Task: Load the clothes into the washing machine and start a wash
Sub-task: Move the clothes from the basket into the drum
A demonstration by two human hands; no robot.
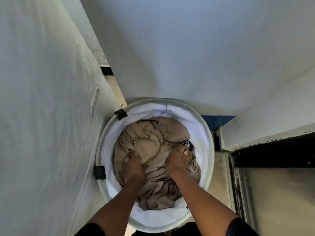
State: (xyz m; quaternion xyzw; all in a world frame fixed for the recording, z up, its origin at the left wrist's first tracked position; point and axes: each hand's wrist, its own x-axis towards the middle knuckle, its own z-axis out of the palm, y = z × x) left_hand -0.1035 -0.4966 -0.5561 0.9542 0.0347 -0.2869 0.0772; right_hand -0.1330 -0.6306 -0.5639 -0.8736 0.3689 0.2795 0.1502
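1. A pale cloth-covered surface (pixel 42 99) filled the left side and ran close along the basket's left flank.
2. Two black clips (pixel 99 172) sat on the left rim of the round white laundry basket (pixel 209 133). The basket stood on a tan floor (pixel 117 89), hemmed in between that surface and the wall (pixel 187 48) behind it.
3. The beige clothes (pixel 150 143) lay heaped inside the basket against its white lining and filled most of it.
4. The left hand (pixel 133 169) was sunk into the heap left of centre, its fingers curled tight and bunching the cloth. A ring showed on one finger.
5. The right hand (pixel 177 160) gripped the same heap right of centre, its fingers closed round a fold.
6. A dark patterned piece (pixel 187 144) peeked out just beyond the right hand, mostly buried under the beige.
7. A blue strip (pixel 216 120) ran along the foot of the wall, right of the basket.
8. A dark-framed opening (pixel 272 155) stood at far right, near the basket's right side. What it belonged to could not be told.
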